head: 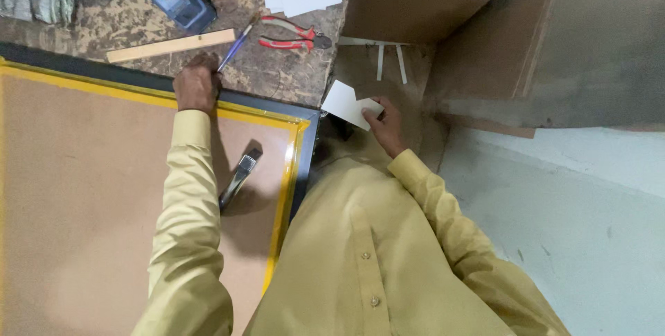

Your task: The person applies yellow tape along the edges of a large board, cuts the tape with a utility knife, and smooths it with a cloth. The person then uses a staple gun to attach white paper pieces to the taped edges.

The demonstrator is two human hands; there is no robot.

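Pliers [294, 34] & wood strip [171, 46] nr left hand [197, 85] (holding pen [235, 48]).

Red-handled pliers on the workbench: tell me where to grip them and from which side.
Grip the red-handled pliers around both red handles near mid-length, coming from above. They lie flat on the workbench, the handles spread slightly and pointing left, the dark jaw end to the right. The left hand, holding a blue pen, is nearest; the right hand holds white card.
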